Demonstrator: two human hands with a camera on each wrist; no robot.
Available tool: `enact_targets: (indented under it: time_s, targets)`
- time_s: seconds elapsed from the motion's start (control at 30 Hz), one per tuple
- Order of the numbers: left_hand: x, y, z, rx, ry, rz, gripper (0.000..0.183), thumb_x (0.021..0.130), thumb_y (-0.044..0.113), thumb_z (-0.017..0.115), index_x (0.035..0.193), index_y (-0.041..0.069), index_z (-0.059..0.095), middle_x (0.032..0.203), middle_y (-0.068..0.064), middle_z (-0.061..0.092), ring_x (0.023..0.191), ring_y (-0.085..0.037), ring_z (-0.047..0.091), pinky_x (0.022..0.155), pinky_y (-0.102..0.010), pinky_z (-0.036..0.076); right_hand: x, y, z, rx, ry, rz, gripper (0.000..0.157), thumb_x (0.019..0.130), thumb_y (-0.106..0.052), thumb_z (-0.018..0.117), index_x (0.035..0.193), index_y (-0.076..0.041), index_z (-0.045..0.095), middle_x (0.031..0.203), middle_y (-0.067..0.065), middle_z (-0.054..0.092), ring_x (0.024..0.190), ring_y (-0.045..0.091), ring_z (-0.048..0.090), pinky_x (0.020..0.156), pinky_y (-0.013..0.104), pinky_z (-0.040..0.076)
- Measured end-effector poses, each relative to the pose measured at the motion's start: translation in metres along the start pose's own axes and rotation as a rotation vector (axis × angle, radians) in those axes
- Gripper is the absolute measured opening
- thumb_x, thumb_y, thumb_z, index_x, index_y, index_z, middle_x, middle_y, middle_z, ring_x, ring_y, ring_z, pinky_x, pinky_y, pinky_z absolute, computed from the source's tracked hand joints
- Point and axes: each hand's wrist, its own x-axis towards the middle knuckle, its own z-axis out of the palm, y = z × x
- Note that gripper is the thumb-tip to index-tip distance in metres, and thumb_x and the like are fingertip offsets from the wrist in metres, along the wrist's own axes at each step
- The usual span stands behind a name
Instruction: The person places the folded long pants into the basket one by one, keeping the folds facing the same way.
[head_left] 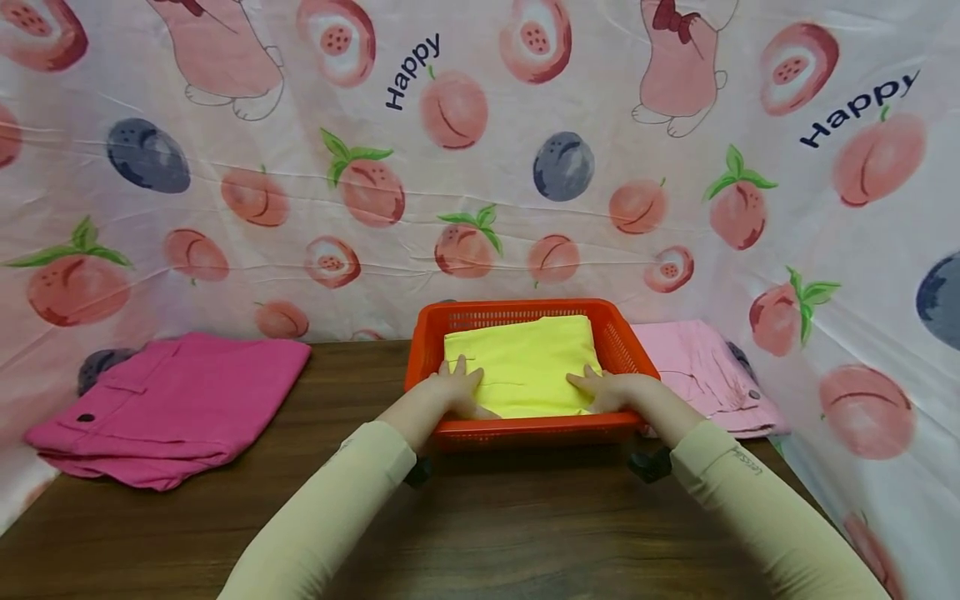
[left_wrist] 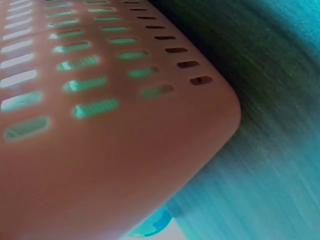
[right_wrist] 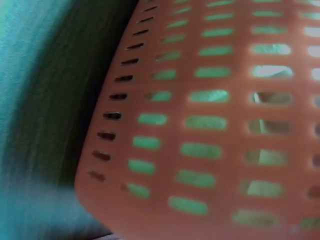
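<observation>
1. Yellow cloth [head_left: 528, 358] lies folded inside an orange basket [head_left: 536, 427], beneath and between the fingers of the left hand [head_left: 455, 390] and right hand [head_left: 606, 390].
2. Uneven pressure from either side's fingers could rumple the folds; a wrist catching the rim might drag the basket along the tabletop [head_left: 525, 517] below.
3. Both forearms reach forward and inward, wrists crossing the basket's near corners; the fingers are spread and extended on the cloth, apparently gripping nothing.
4. Magenta cloth [head_left: 187, 400] lies well left of the left fingers.
</observation>
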Motion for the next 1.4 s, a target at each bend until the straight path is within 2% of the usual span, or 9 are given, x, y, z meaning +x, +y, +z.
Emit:
enact_targets:
  time_s: [0.27, 0.33, 0.43, 0.57, 0.7, 0.8, 0.97, 1.2, 1.4]
  targets:
    - [-0.002, -0.002, -0.005, -0.003, -0.028, 0.036, 0.091, 0.083, 0.059, 0.064, 0.153, 0.014, 0.027, 0.157, -0.020, 0.001, 0.141, -0.044, 0.000, 0.110, -0.056, 0.015, -0.005, 0.002, -0.004, 0.019, -0.010, -0.059, 0.083, 0.092, -0.045, 0.056, 0.151, -0.001, 0.017, 0.151, 0.035, -0.004, 0.138, 0.050, 0.002, 0.108, 0.063, 0.006]
    - [-0.002, -0.003, -0.006, -0.018, -0.048, 0.056, 0.088, 0.085, 0.057, 0.063, 0.152, 0.013, 0.028, 0.157, -0.021, 0.002, 0.141, -0.044, 0.000, 0.110, -0.056, 0.014, -0.006, 0.002, -0.005, 0.017, -0.011, -0.071, 0.082, 0.092, -0.044, 0.056, 0.151, -0.001, 0.018, 0.153, 0.032, 0.000, 0.139, 0.047, 0.002, 0.109, 0.061, 0.006]
    - [-0.003, -0.004, -0.009, -0.016, -0.089, 0.095, 0.083, 0.087, 0.053, 0.061, 0.151, 0.011, 0.030, 0.156, -0.022, 0.008, 0.141, -0.044, 0.003, 0.111, -0.055, 0.012, -0.009, 0.000, -0.008, 0.023, -0.005, -0.074, 0.082, 0.093, -0.044, 0.057, 0.151, -0.001, 0.020, 0.153, 0.030, 0.013, 0.140, 0.045, 0.010, 0.110, 0.059, 0.011]
    - [-0.004, -0.002, -0.021, 0.013, -0.156, 0.151, 0.077, 0.089, 0.049, 0.061, 0.150, 0.009, 0.033, 0.154, -0.017, 0.023, 0.142, -0.034, 0.015, 0.113, -0.047, 0.015, -0.015, -0.005, -0.020, 0.022, 0.029, -0.019, 0.082, 0.091, -0.044, 0.061, 0.152, -0.006, 0.023, 0.151, 0.024, 0.026, 0.137, 0.041, 0.023, 0.109, 0.057, 0.017]
    - [-0.009, 0.002, -0.042, 0.014, -0.188, 0.184, 0.072, 0.092, 0.044, 0.060, 0.148, 0.008, 0.035, 0.151, -0.011, 0.033, 0.140, -0.027, 0.024, 0.112, -0.042, 0.020, -0.019, -0.011, -0.034, -0.029, 0.069, 0.020, 0.077, 0.091, -0.043, 0.062, 0.151, -0.008, 0.028, 0.149, 0.022, 0.031, 0.136, 0.040, 0.027, 0.109, 0.057, 0.019]
    - [-0.013, 0.007, -0.058, 0.009, -0.171, 0.201, 0.069, 0.093, 0.042, 0.059, 0.148, 0.007, 0.035, 0.151, -0.011, 0.033, 0.140, -0.027, 0.025, 0.112, -0.043, 0.021, -0.021, -0.014, -0.043, -0.066, 0.081, 0.014, 0.073, 0.092, -0.041, 0.060, 0.150, -0.007, 0.031, 0.149, 0.021, 0.032, 0.135, 0.039, 0.028, 0.109, 0.056, 0.020]
    - [-0.012, 0.013, -0.074, 0.023, -0.090, 0.205, 0.067, 0.095, 0.041, 0.056, 0.148, 0.006, 0.035, 0.151, -0.012, 0.033, 0.139, -0.026, 0.027, 0.111, -0.043, 0.023, -0.016, -0.019, -0.056, -0.112, 0.127, -0.030, 0.065, 0.096, -0.036, 0.056, 0.147, -0.001, 0.035, 0.148, 0.023, 0.034, 0.136, 0.040, 0.026, 0.109, 0.054, 0.020]
    - [0.003, 0.014, -0.076, 0.030, 0.000, 0.158, 0.064, 0.097, 0.041, 0.053, 0.148, 0.005, 0.036, 0.149, -0.012, 0.036, 0.138, -0.027, 0.029, 0.111, -0.042, 0.024, 0.001, -0.020, -0.068, -0.123, 0.236, -0.051, 0.059, 0.099, -0.035, 0.051, 0.145, 0.001, 0.038, 0.146, 0.024, 0.037, 0.135, 0.039, 0.031, 0.109, 0.052, 0.024]
    - [0.013, 0.014, -0.075, -0.003, -0.019, 0.114, 0.064, 0.097, 0.041, 0.052, 0.147, 0.005, 0.037, 0.149, -0.013, 0.037, 0.137, -0.027, 0.031, 0.110, -0.042, 0.024, 0.012, -0.019, -0.073, -0.075, 0.256, -0.074, 0.054, 0.100, -0.029, 0.048, 0.145, 0.001, 0.038, 0.147, 0.023, 0.036, 0.136, 0.038, 0.028, 0.110, 0.050, 0.022]
